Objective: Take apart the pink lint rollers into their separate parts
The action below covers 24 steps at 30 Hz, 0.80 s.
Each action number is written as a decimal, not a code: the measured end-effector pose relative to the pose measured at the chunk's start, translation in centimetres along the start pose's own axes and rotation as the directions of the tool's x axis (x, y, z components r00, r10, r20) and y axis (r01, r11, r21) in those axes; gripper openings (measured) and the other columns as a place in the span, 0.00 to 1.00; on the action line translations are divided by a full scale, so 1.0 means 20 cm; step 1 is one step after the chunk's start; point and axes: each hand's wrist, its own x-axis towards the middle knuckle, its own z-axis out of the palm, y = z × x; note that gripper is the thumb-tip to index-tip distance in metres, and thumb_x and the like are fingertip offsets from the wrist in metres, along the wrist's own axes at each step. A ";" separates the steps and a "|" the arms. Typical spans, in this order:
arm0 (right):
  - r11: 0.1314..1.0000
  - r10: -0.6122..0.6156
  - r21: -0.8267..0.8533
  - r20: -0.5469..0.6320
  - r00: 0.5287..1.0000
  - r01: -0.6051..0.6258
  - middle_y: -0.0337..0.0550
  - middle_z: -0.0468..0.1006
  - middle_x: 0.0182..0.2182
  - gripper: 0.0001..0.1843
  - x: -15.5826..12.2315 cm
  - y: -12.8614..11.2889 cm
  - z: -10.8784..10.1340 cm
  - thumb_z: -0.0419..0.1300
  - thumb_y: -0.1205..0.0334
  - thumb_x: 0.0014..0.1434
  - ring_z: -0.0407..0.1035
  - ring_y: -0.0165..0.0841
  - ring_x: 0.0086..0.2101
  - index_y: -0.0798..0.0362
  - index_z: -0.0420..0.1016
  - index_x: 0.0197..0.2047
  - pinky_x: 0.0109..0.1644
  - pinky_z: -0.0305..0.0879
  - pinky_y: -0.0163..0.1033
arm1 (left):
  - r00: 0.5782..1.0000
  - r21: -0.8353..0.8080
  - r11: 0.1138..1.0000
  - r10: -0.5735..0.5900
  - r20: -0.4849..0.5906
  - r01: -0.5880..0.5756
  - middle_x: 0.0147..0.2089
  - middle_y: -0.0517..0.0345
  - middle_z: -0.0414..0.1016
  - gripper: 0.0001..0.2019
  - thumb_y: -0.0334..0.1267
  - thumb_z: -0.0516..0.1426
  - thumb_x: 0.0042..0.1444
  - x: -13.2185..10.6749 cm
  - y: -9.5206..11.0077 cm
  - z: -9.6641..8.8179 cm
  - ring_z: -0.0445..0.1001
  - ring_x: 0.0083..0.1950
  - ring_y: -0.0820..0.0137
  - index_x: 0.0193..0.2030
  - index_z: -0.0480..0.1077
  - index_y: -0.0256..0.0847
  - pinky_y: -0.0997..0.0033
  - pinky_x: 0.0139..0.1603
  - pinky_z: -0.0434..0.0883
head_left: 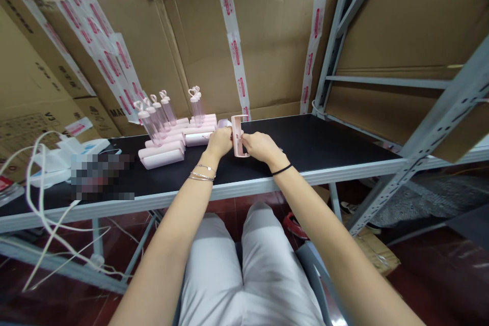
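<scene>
Over the black tabletop [290, 147], a pale pink plastic housing [237, 137] stands on end between my hands, its hollow side facing right. My left hand [220, 141] is closed on its left side. On the other side, my right hand [263, 146] has its fingers pinched at the inner part of the housing; any small part there is hidden. Left of my hands lie several pink and white units [164, 157] in rows. Several clear tubes with pink looped caps [147, 121] stand upright among them.
A power strip [91, 147] with white plugs and cables [42, 198] is at the left end of the table. Cardboard sheets [198, 51] with tape close off the back. A grey metal shelf post [412, 142] rises on the right. The metal table edge [244, 189] runs before my knees.
</scene>
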 end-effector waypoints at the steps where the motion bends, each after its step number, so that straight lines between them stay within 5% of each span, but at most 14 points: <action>1: 1.000 -0.007 -0.011 0.010 1.000 0.007 0.54 0.80 0.40 0.22 0.00 0.00 0.00 0.40 0.59 0.68 0.75 0.43 0.41 0.54 0.74 0.47 0.40 0.62 0.40 | 1.000 0.034 0.999 0.022 0.002 -0.022 0.40 0.41 0.78 0.11 0.34 0.53 0.57 0.00 0.00 0.00 0.77 0.44 0.55 0.40 0.75 0.34 0.61 0.46 0.71; 12: 0.997 0.000 0.074 0.026 1.000 -0.001 0.56 0.79 0.40 0.19 0.01 0.01 0.01 0.42 0.60 0.67 0.75 0.45 0.40 0.55 0.73 0.46 0.41 0.64 0.42 | 1.000 0.063 0.998 -0.006 0.006 0.005 0.41 0.42 0.79 0.11 0.34 0.53 0.57 0.00 0.03 0.01 0.77 0.46 0.56 0.40 0.76 0.36 0.61 0.49 0.71; 18: 0.913 0.086 0.408 -0.236 0.968 0.019 0.58 0.73 0.49 0.20 0.03 0.06 0.05 0.43 0.73 0.60 0.70 0.40 0.47 0.59 0.67 0.53 0.49 0.65 0.42 | 0.979 -0.183 0.972 -0.170 -0.115 0.148 0.41 0.45 0.80 0.12 0.37 0.56 0.55 0.02 -0.02 0.00 0.78 0.45 0.58 0.43 0.76 0.37 0.65 0.46 0.72; 24: 0.834 0.115 0.542 -0.353 0.928 0.103 0.53 0.71 0.49 0.28 0.04 0.10 0.08 0.44 0.67 0.62 0.68 0.39 0.47 0.53 0.54 0.65 0.53 0.64 0.48 | 0.952 -0.398 0.914 -0.184 -0.247 0.073 0.42 0.47 0.80 0.12 0.34 0.57 0.53 0.03 -0.07 0.02 0.78 0.44 0.64 0.44 0.76 0.36 0.69 0.47 0.72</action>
